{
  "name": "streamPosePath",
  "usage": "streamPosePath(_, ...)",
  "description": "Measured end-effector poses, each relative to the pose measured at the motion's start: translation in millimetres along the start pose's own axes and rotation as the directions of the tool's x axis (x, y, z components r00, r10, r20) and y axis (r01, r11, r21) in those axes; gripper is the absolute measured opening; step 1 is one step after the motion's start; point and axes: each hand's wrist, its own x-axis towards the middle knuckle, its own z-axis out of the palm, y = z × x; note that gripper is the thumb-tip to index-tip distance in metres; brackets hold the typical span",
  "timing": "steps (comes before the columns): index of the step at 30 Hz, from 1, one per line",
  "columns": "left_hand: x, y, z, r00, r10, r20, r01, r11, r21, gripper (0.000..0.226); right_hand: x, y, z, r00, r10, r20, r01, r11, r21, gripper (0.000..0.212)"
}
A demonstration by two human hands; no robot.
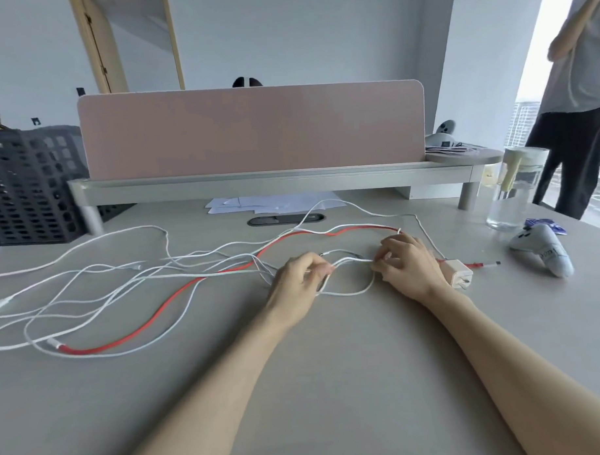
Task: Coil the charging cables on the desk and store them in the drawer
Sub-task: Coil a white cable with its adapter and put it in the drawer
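Several white charging cables (99, 278) lie tangled across the grey desk (330, 345), with one red cable (178, 296) running through them from lower left to right. My left hand (300, 285) pinches a white cable that forms a small loop (348, 290) between my hands. My right hand (408, 261) pinches the same loop's other side. A white charger plug (458, 274) lies just right of my right hand. No drawer is in view.
A pink divider (251, 130) on a raised shelf (256, 183) closes the desk's back. Papers (270, 202) and a cable port (286, 219) lie under it. A glass jar (513, 189) and white controller (544, 249) sit right; a black crate (28, 185) left. A person (572, 92) stands far right.
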Motion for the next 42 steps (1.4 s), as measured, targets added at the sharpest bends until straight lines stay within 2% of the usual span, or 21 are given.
streamPosePath(2,-1,3,-7,0.994,-0.047,-0.102,0.032,0.989,-0.143,0.02,-1,-2,0,1.0,-0.004,-0.007,0.004,1.0,0.016,0.007)
streamPosePath(3,-2,6,-10,0.987,-0.069,-0.143,0.038,0.977,-0.21,0.022,-1,-2,0,1.0,-0.001,-0.012,0.0,1.0,-0.013,0.004)
streamPosePath(5,-5,8,-13,0.968,-0.147,-0.205,0.072,0.939,-0.335,0.024,-3,-3,2,1.0,0.019,-0.011,-0.02,0.996,-0.081,0.012)
streamPosePath(9,-5,6,-19,0.943,-0.257,-0.214,0.124,0.863,-0.489,0.031,-7,-7,3,0.999,-0.032,-0.03,0.028,0.991,-0.133,0.018)
streamPosePath(13,-3,4,-18,0.937,-0.297,-0.185,0.157,0.83,-0.536,0.036,-5,-10,4,0.997,-0.072,-0.027,0.066,0.978,-0.197,0.017)
streamPosePath(17,-1,4,-17,0.922,-0.327,-0.208,0.163,0.814,-0.557,0.034,-4,-13,8,0.975,-0.172,-0.138,0.146,0.972,-0.182,0.014)
streamPosePath(20,0,5,-17,0.875,-0.379,-0.301,0.174,0.827,-0.534,0.031,-4,-16,6,0.908,-0.296,-0.297,0.246,0.949,-0.196,0.011)
streamPosePath(22,-1,3,-17,0.826,-0.405,-0.392,0.189,0.854,-0.485,0.031,-6,-24,-1,0.854,-0.352,-0.384,0.293,0.934,-0.205,0.017)
streamPosePath(24,-4,6,-17,0.789,-0.413,-0.455,0.203,0.874,-0.442,0.03,-16,-44,-4,0.85,-0.312,-0.424,0.296,0.95,-0.105,0.027)
streamPosePath(26,-12,9,-17,0.776,-0.404,-0.485,0.202,0.886,-0.417,0.029,-29,-72,-1,0.928,-0.133,-0.349,0.223,0.947,0.231,0.028)
streamPosePath(27,-16,11,-18,0.778,-0.394,-0.489,0.193,0.891,-0.411,0.028,-36,-87,1,0.967,-0.042,-0.251,0.153,0.885,0.44,0.028)
streamPosePath(29,-22,16,-19,0.811,-0.363,-0.46,0.17,0.897,-0.408,0.025,-46,-111,6,0.996,0.094,0.001,-0.06,0.634,0.771,0.027)
streamPosePath(31,-28,18,-21,0.848,-0.329,-0.416,0.151,0.901,-0.406,0.022,-54,-125,5,0.963,0.129,0.235,-0.267,0.389,0.882,0.027)
streamPosePath(34,-30,20,-24,0.877,-0.326,-0.353,0.176,0.901,-0.396,0.02,-61,-132,-1,0.923,0.091,0.375,-0.384,0.125,0.915,0.032)
streamPosePath(36,-29,18,-26,0.907,-0.29,-0.306,0.165,0.913,-0.374,0.019,-64,-131,-6,0.916,0.103,0.387,-0.392,0.042,0.919,0.035)
streamPosePath(40,-28,14,-27,0.949,-0.225,-0.219,0.174,0.957,-0.231,0.022,-63,-125,-12,0.911,0.172,0.375,-0.388,0.043,0.921,0.019)
streamPosePath(42,-27,11,-28,0.955,-0.21,-0.208,0.177,0.97,-0.167,0.022,-59,-121,-14,0.895,0.225,0.384,-0.391,-0.016,0.92,0.017)
